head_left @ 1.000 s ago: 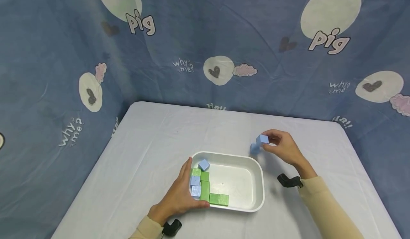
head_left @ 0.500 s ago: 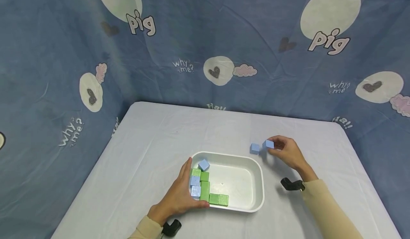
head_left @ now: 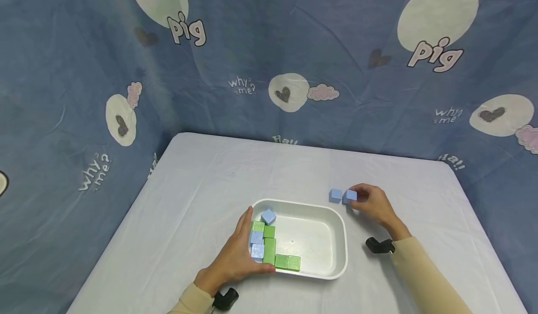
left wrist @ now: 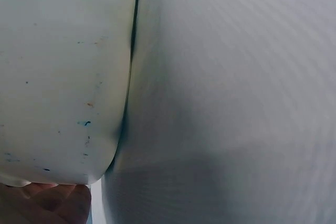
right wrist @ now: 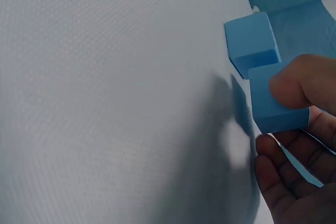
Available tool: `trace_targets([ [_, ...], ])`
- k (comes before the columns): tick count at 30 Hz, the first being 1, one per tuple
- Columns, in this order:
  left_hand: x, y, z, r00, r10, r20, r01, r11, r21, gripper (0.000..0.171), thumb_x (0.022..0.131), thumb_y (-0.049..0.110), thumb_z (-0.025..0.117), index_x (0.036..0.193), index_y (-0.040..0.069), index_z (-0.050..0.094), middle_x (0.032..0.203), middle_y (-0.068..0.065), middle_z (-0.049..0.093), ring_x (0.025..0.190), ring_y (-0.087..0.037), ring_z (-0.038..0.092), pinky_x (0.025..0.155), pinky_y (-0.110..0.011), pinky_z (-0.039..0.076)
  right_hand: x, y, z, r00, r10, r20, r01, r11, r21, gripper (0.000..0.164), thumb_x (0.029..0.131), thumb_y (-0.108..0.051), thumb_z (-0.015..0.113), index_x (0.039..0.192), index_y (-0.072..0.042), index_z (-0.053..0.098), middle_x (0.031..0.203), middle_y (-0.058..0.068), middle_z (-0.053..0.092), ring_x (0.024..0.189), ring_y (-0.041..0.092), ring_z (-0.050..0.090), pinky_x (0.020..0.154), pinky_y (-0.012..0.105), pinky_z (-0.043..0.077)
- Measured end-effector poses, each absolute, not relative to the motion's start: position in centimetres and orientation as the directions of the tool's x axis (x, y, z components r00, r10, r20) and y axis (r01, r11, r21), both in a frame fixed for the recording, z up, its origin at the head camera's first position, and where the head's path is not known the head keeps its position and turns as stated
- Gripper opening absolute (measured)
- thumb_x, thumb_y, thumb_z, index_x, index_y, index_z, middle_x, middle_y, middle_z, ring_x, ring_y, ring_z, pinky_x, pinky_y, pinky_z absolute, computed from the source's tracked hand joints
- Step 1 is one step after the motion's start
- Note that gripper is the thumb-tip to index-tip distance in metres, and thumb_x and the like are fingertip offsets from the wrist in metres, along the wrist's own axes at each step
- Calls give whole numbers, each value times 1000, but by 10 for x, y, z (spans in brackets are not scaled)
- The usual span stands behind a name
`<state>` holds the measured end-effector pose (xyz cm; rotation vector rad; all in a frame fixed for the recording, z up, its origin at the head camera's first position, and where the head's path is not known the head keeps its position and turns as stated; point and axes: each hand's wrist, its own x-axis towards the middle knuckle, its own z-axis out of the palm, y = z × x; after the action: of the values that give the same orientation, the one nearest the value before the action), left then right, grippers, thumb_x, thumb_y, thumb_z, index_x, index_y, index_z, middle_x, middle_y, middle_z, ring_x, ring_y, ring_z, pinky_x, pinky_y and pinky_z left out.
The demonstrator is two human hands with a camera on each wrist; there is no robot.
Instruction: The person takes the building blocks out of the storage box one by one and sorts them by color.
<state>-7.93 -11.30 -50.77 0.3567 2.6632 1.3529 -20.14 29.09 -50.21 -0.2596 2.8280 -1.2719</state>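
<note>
My right hand pinches a blue cube between thumb and fingers, low over the white cloth; whether it touches the cloth I cannot tell. Just left of it a second blue cube sits on the cloth, with a narrow gap between them in the head view. My left hand lies against the near left corner of a white tray, fingers straight along its left wall and thumb along the front rim. In the left wrist view the tray's wall hides most of that hand.
Inside the tray's left side are several green blocks and blue cubes, one blue cube turned askew at the back corner. A white cloth covers the table. Blue patterned fabric hangs behind it.
My right hand first moved right with its blue cube, away from the other cube, then came lower and slightly back left beside it. The left hand and tray have stayed put.
</note>
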Motion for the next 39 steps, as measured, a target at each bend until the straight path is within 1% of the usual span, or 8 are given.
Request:
trace_targets([
  [5, -80, -113, -507, -962, 272, -11, 152, 570, 807, 159, 48, 66, 95, 164, 8, 4, 169, -13, 12, 136, -36, 43, 109, -54, 39, -202, 289, -503, -986, -163, 44, -144, 680, -718, 32, 83, -7, 79, 114, 0, 71, 99, 10, 70, 90, 24, 64, 79, 35, 52],
  [10, -81, -113, -508, -963, 270, -2, 159, 574, 803, 158, 48, 67, 95, 164, 9, 4, 169, -13, 12, 138, -38, 42, 110, -55, 39, -201, 287, -504, -986, -163, 48, -148, 688, -710, 33, 83, -6, 78, 114, 0, 70, 100, 11, 70, 92, 25, 63, 83, 43, 52],
  [15, -81, -114, -508, -962, 272, 5, 165, 571, 804, 158, 48, 64, 96, 164, 8, 4, 168, -14, 12, 138, -39, 42, 110, -55, 39, -200, 286, -504, -984, -164, 66, -163, 697, -698, 38, 82, -8, 79, 118, 0, 69, 101, 11, 69, 92, 26, 63, 83, 43, 51],
  [23, -81, -115, -507, -963, 271, 8, 168, 573, 802, 157, 48, 63, 96, 164, 6, 6, 168, -15, 13, 139, -39, 41, 109, -56, 39, -197, 282, -489, -978, -157, 135, -206, 673, -710, 47, 83, -11, 80, 126, -2, 65, 118, 19, 68, 110, 39, 61, 95, 56, 47],
  [25, -81, -115, -506, -963, 270, 9, 167, 569, 805, 158, 48, 63, 96, 164, 6, 6, 168, -15, 12, 139, -39, 40, 110, -56, 38, -197, 280, -484, -974, -161, 159, -226, 664, -713, 48, 83, -11, 80, 128, -2, 64, 121, 19, 67, 112, 40, 60, 97, 57, 47],
  [32, -81, -114, -508, -964, 267, 0, 152, 547, 823, 158, 48, 62, 96, 164, 7, 5, 169, -13, 11, 141, -38, 38, 111, -56, 36, -195, 267, -468, -951, -203, 234, -310, 621, -720, 49, 83, -9, 82, 128, -1, 64, 122, 15, 68, 111, 34, 62, 99, 53, 47],
  [36, -80, -113, -511, -964, 265, 1, 150, 543, 826, 158, 48, 63, 97, 164, 7, 5, 169, -13, 11, 141, -38, 37, 112, -55, 36, -191, 257, -459, -936, -231, 264, -351, 585, -731, 50, 82, -6, 82, 128, 1, 64, 121, 16, 68, 109, 33, 63, 98, 51, 49],
  [39, -80, -113, -512, -965, 261, 2, 148, 541, 828, 158, 48, 62, 97, 164, 8, 5, 169, -12, 12, 140, -37, 39, 111, -55, 37, -189, 249, -453, -924, -257, 282, -380, 563, -734, 49, 81, -4, 82, 127, -1, 65, 118, 15, 68, 106, 32, 64, 96, 48, 51],
])
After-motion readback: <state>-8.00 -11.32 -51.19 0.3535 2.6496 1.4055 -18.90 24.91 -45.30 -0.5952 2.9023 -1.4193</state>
